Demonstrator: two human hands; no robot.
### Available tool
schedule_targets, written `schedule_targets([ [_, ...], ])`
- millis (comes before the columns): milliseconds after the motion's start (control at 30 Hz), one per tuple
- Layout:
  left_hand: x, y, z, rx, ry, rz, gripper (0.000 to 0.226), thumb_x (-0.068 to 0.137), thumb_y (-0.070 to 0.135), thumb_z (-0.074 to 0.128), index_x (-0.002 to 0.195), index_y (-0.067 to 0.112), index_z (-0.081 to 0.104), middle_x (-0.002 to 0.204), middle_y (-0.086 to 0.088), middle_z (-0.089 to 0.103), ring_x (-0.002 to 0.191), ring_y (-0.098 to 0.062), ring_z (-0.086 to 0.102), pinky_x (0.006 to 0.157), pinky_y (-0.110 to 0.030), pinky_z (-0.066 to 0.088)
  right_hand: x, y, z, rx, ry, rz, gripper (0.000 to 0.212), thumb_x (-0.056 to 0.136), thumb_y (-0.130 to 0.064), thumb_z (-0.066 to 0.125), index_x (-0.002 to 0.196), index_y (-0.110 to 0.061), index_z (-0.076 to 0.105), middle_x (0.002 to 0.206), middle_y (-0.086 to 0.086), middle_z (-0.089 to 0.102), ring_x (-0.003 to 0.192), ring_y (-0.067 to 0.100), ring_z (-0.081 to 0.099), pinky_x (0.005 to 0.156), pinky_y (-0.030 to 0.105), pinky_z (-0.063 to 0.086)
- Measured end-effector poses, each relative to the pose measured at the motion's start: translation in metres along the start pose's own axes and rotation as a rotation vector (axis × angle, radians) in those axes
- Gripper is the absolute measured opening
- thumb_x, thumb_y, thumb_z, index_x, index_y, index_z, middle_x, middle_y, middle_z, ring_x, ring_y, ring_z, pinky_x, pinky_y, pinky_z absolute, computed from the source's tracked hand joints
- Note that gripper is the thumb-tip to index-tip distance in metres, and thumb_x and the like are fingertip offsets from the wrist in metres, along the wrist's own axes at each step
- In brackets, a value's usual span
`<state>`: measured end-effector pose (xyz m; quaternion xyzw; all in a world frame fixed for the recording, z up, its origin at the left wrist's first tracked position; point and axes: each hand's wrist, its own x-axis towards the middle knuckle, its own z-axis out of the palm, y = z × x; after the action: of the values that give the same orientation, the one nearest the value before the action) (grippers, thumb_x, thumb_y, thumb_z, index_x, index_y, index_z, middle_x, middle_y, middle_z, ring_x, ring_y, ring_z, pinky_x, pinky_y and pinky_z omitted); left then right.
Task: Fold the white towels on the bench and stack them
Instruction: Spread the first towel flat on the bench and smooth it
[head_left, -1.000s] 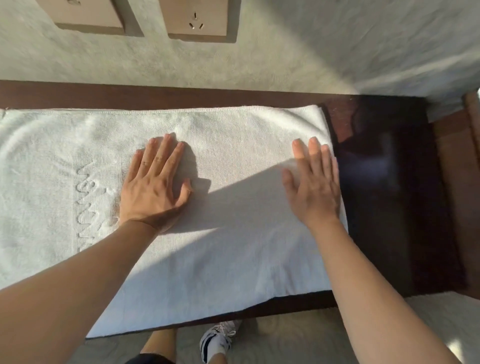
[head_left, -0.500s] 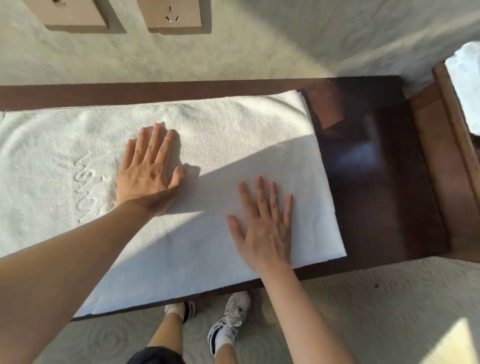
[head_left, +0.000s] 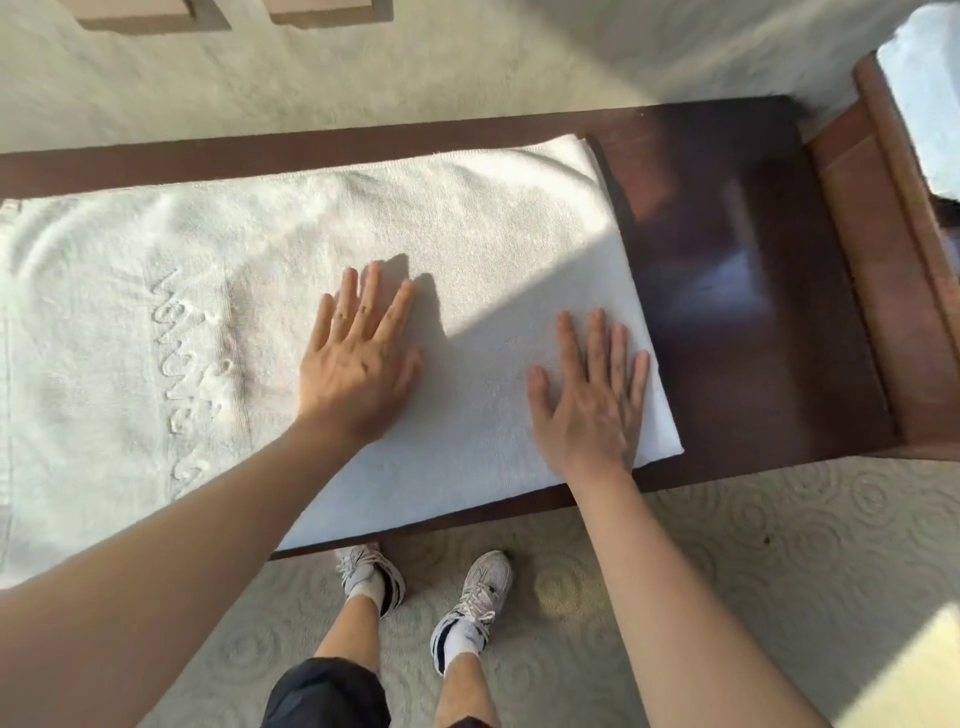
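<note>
Fingers (head_left: 597, 343) of both hands are laid straight and flat on the white terry towel (head_left: 467, 249), spread over the dark polished wooden bench (head_left: 753, 312); nothing is gripped by the left hand (head_left: 358, 364) or right hand (head_left: 587, 405).

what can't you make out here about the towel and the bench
- White towel, head view: its left end is cut off by the frame edge.
- Raised lettering: too soft to read, lower part behind the left forearm.
- Towel under left hand and right hand: covered.
- Bench: glare hides its surface.

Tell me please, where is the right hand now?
In the head view, the right hand lies flat on the white towel, near its right edge and front corner, to the right of the left hand.
</note>
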<state>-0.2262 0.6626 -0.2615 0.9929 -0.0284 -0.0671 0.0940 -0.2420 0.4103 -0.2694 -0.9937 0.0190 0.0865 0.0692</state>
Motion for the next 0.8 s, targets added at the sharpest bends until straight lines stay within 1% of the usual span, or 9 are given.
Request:
schedule_targets([
  [67,-0.018,0.025,0.012,-0.022,0.003,0.036,0.07,0.102,0.054,0.028,0.163,0.031,0.003,0.171,-0.002,-0.002,0.157,-0.026,-0.007,0.127,-0.049,0.001,-0.001,0.0,0.0,0.009,-0.005,0.0,0.068,0.103,-0.06,0.015,0.162,-0.032,-0.004,0.17,0.004,-0.009,0.156,0.024,-0.013,0.125,0.053,-0.001],
  [167,-0.019,0.028,0.017,-0.013,0.016,0.014,0.072,0.1,0.057,0.027,0.163,0.031,0.001,0.171,0.0,-0.001,0.157,-0.025,-0.007,0.127,-0.05,-0.001,-0.002,-0.008,-0.005,0.074,0.022,0.021,0.069,0.102,-0.06,0.013,0.162,-0.029,0.001,0.17,0.004,-0.005,0.156,0.026,-0.01,0.124,0.055,-0.002],
  [267,-0.019,0.024,0.019,-0.007,0.034,0.038,0.073,0.1,0.058,0.028,0.163,0.032,0.002,0.171,0.001,0.0,0.157,-0.023,-0.008,0.127,-0.05,0.002,0.004,-0.036,-0.008,0.118,0.074,-0.175,0.067,0.103,-0.057,0.018,0.163,-0.027,0.006,0.17,0.003,-0.001,0.157,0.028,-0.005,0.124,0.055,-0.006],
  [333,-0.021,0.024,0.021,-0.02,0.047,0.039,0.072,0.1,0.058,0.028,0.163,0.033,0.002,0.171,0.003,0.0,0.157,-0.022,-0.007,0.127,-0.05,0.003,0.012,-0.052,-0.005,0.119,0.034,-0.318,0.065,0.104,-0.054,0.021,0.162,-0.03,0.007,0.17,0.002,-0.002,0.157,0.026,-0.005,0.124,0.055,-0.005],
  [433,-0.021,0.024,0.02,-0.014,0.04,0.031,0.072,0.099,0.06,0.027,0.162,0.035,0.002,0.171,0.005,0.002,0.157,-0.024,-0.004,0.126,-0.051,0.002,0.03,-0.038,0.001,0.011,-0.032,-0.397,0.065,0.104,-0.057,0.021,0.162,-0.036,0.002,0.17,0.0,-0.007,0.157,0.022,-0.009,0.124,0.053,-0.002],
  [567,-0.02,0.027,0.017,0.016,0.012,0.008,0.073,0.098,0.062,0.024,0.162,0.036,0.0,0.171,0.004,0.004,0.157,-0.026,-0.001,0.124,-0.059,0.001,0.058,0.017,-0.009,-0.007,0.002,-0.243,0.064,0.104,-0.058,0.018,0.161,-0.039,-0.004,0.17,-0.004,-0.008,0.156,0.017,-0.012,0.126,0.047,-0.002],
  [633,-0.02,0.027,0.016,0.027,0.007,0.008,0.074,0.097,0.062,0.025,0.162,0.036,0.001,0.171,0.005,0.004,0.157,-0.026,0.0,0.123,-0.061,0.002,0.067,0.024,-0.013,-0.03,-0.006,-0.204,0.066,0.103,-0.059,0.018,0.161,-0.037,-0.005,0.17,-0.003,-0.008,0.156,0.017,-0.014,0.126,0.047,-0.005],
  [733,-0.018,0.026,0.014,0.025,0.001,0.003,0.075,0.096,0.061,0.027,0.162,0.035,0.003,0.171,0.005,0.006,0.157,-0.026,0.002,0.123,-0.06,0.002,0.073,0.004,-0.017,0.031,0.052,-0.127,0.069,0.103,-0.057,0.02,0.163,-0.027,0.005,0.171,0.003,-0.002,0.157,0.021,-0.008,0.126,0.047,-0.006],
  [800,-0.017,0.027,0.012,0.019,-0.005,0.003,0.076,0.095,0.061,0.028,0.162,0.035,0.004,0.171,0.006,0.006,0.157,-0.025,0.002,0.124,-0.06,0.003,0.086,-0.019,-0.022,0.122,0.118,-0.132,0.069,0.103,-0.054,0.026,0.162,-0.019,0.016,0.17,0.008,0.007,0.157,0.025,0.0,0.126,0.046,-0.003],
])
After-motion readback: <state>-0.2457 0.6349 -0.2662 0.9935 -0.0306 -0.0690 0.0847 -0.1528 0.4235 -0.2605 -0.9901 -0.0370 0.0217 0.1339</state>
